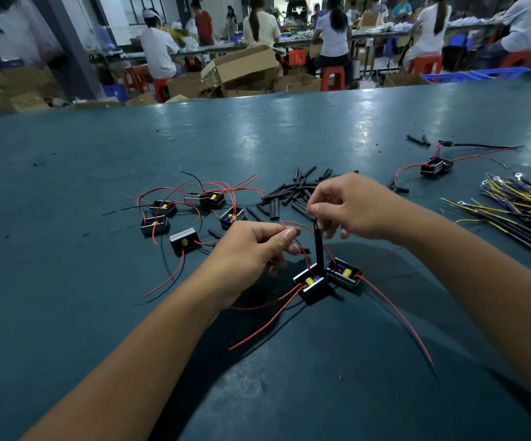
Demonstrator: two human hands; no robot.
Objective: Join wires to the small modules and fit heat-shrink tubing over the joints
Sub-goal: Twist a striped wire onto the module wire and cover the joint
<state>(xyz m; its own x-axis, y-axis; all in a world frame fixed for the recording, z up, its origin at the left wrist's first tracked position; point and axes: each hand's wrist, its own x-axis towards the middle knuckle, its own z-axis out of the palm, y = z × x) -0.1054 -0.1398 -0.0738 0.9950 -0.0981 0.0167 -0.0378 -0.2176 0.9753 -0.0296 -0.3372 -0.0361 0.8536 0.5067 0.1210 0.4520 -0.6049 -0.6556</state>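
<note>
Two small black modules (pixel 313 283) (pixel 344 275) with yellow capacitors lie side by side on the green table, red wires trailing from them. My left hand (pixel 251 253) pinches a red wire (pixel 300 246) that rises from the modules. My right hand (pixel 350 208) pinches the top of a black heat-shrink tube (pixel 318 246), which stands nearly upright over the modules. A pile of loose black tubing pieces (pixel 292 194) lies just beyond my hands.
Several more modules with red wires (pixel 191 214) lie at the left. One module with leads (pixel 436 165) sits far right. A bundle of yellow and black terminal wires (pixel 518 211) lies at the right edge. People work at benches beyond the table (pixel 98 160).
</note>
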